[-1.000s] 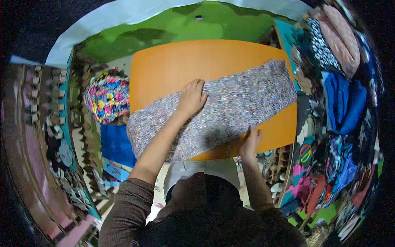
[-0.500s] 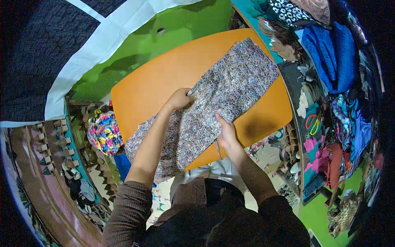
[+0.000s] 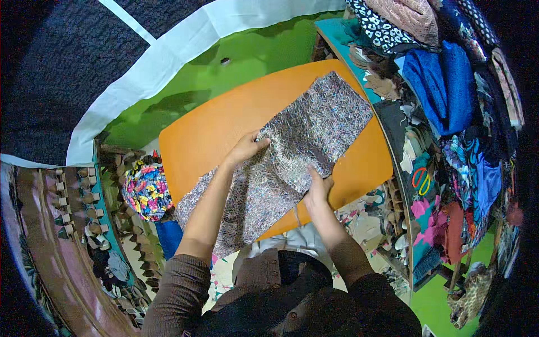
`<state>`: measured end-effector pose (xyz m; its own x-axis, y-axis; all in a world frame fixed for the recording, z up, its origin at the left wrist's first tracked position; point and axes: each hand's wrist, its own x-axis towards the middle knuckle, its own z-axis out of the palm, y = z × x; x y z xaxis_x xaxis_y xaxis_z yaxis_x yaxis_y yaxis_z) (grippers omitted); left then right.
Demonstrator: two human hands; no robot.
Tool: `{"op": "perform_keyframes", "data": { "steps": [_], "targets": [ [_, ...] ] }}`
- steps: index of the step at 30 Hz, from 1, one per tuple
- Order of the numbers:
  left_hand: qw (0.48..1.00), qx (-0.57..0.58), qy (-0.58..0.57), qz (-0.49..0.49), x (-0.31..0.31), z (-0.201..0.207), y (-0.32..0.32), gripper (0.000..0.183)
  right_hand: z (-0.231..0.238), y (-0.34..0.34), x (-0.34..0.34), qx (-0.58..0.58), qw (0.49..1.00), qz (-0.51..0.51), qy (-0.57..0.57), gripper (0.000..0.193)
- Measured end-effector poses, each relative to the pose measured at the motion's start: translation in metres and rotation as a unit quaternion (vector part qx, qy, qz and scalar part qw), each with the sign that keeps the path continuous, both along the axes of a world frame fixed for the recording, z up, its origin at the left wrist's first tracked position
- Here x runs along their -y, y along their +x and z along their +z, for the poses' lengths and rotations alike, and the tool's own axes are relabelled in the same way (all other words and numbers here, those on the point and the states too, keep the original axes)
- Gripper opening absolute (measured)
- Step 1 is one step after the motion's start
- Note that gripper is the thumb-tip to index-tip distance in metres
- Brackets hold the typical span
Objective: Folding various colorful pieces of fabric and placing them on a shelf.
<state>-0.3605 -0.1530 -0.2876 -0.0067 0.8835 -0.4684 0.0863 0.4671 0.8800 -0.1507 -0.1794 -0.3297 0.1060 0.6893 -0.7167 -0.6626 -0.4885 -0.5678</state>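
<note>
A long piece of multicoloured speckled fabric [image 3: 292,151] lies slantwise over an orange table [image 3: 216,135], its near left end hanging toward my lap. My left hand [image 3: 247,148] pinches the fabric's far edge near the middle, thumb on top. Opposite it, my right hand [image 3: 319,190] grips the near edge, with the thumb on top and the fingers partly hidden beneath. Between the two hands the cloth is rumpled and slightly raised. Its far right end lies flat near the table's corner.
On the right, a teal-topped table [image 3: 342,42] bears heaped fabrics, a blue cloth [image 3: 441,87] and red-and-yellow-handled scissors [image 3: 421,181]. A floral bundle [image 3: 147,192] sits left of the orange table. Wooden racks with small blocks [image 3: 90,196] stand at far left. Scraps litter the floor.
The fabric's far right end has shifted slightly toward me and bunched up between my hands. My right hand has moved a little to the right along the near edge. Both hands keep their hold.
</note>
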Motion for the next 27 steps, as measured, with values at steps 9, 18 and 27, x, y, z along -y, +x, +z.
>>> {"op": "perform_keyframes", "data": {
  "steps": [9,18,27],
  "targets": [
    [0.994,-0.108,0.016,-0.001,-0.006,0.001,0.002,0.032,-0.039,0.006,-0.024,-0.086,0.993,0.068,-0.044,0.031],
    [0.994,-0.022,0.081,0.066,-0.027,0.024,-0.017,0.021,0.041,0.004,-0.089,0.096,0.956,0.153,0.232,0.041],
    [0.929,0.045,0.323,0.176,-0.094,0.151,-0.027,0.027,0.201,-0.02,-0.218,0.156,0.844,0.154,0.49,0.023]
  ]
}}
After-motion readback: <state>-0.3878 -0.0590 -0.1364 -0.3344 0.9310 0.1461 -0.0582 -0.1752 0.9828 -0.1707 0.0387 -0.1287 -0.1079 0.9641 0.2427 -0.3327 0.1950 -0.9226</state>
